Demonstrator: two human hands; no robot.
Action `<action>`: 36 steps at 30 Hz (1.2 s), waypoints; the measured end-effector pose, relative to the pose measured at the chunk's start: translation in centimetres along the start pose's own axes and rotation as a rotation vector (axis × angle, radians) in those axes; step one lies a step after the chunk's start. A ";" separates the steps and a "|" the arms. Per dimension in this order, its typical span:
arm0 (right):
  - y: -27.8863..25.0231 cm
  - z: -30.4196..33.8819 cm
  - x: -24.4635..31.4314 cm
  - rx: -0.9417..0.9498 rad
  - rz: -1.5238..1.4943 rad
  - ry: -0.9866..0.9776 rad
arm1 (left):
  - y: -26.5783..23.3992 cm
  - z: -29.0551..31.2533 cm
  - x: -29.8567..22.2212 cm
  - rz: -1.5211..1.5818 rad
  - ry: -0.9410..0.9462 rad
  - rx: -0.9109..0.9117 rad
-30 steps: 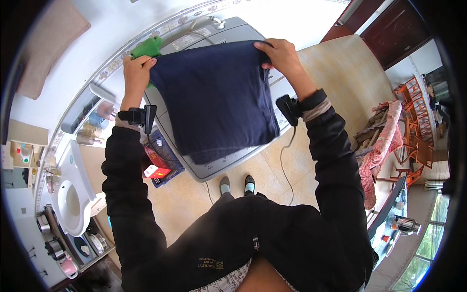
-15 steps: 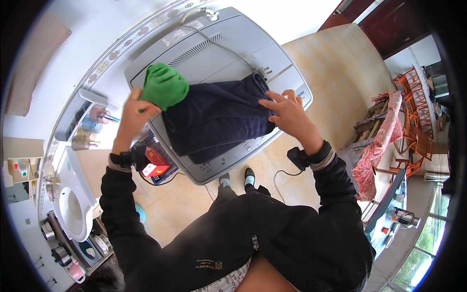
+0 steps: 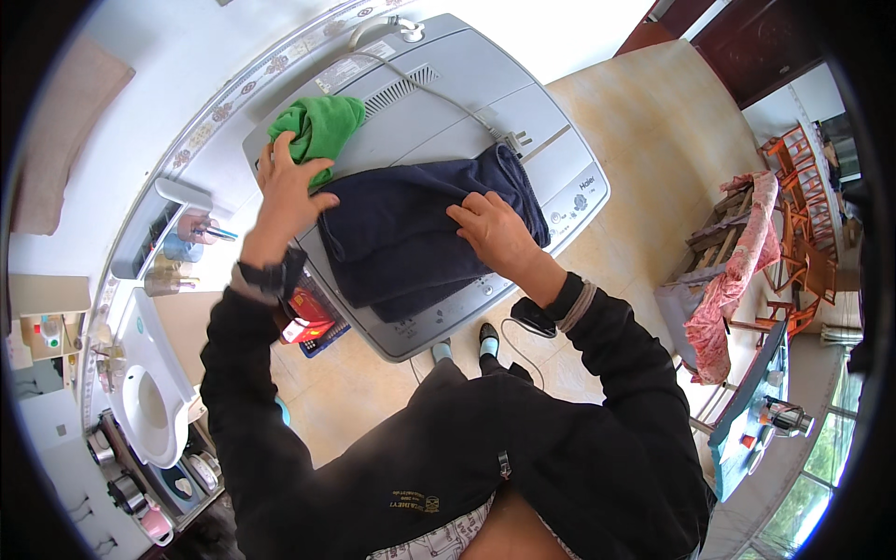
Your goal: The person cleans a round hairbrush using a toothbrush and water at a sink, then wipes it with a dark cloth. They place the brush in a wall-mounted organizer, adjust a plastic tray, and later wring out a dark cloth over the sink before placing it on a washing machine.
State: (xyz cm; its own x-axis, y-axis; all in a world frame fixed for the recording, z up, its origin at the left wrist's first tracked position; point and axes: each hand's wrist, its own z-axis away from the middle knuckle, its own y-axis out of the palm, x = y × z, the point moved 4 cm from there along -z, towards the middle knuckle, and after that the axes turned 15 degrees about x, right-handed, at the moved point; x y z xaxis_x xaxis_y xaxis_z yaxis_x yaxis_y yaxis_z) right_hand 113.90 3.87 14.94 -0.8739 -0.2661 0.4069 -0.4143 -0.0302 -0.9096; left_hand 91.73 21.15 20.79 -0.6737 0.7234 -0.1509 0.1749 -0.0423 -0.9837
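Note:
A folded dark navy garment (image 3: pixel 397 219) lies across the lid of a grey top-loading washing machine (image 3: pixel 429 112). A crumpled green cloth (image 3: pixel 322 126) rests on the lid at the garment's far left. My left hand (image 3: pixel 287 196) is open, thumb and fingers spread, at the near edge of the green cloth and the garment's left corner. Its fingertips are close to the green cloth; I cannot tell if they touch it. On the right half of the garment, my right hand (image 3: pixel 499 238) is closed, its bent fingers gripping the fabric.
A power cord with a plug (image 3: pixel 511 140) lies on the lid behind the garment. Left of the machine are a basket with a red box (image 3: pixel 308 313), a wall shelf with cups (image 3: pixel 177 238) and a white washbasin (image 3: pixel 145 397). A pink cloth (image 3: pixel 737 280) drapes a wooden frame on the right.
My left hand has let go of the green cloth, which now lies farther back on the lid. My right hand has moved left from the garment's right edge onto its top.

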 end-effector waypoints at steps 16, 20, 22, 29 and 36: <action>-4.1 0.9 -0.9 0.061 -0.475 -0.202 | 0.2 6.6 -5.1 0.384 0.407 0.377; -1.9 2.2 -0.2 0.488 -0.433 -0.095 | 1.1 8.1 -7.1 0.381 0.412 0.522; -2.5 2.6 0.0 0.215 -0.373 -0.152 | 2.1 8.0 -7.0 0.379 0.330 0.614; -1.6 3.9 -3.4 0.259 -0.005 0.248 | 2.2 8.3 -11.1 0.295 0.171 0.539; -4.3 11.3 -12.1 -0.050 -0.293 0.221 | 1.6 3.5 -21.4 0.726 0.254 0.509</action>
State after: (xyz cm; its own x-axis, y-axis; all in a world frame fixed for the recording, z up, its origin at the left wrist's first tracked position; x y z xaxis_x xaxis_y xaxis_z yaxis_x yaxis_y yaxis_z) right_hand 129.14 -3.64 13.02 -0.7482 -0.0383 0.6624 -0.6619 -0.0258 -0.7491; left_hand 103.94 3.14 22.07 -0.3336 0.5281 -0.7809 0.1150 -0.7994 -0.5897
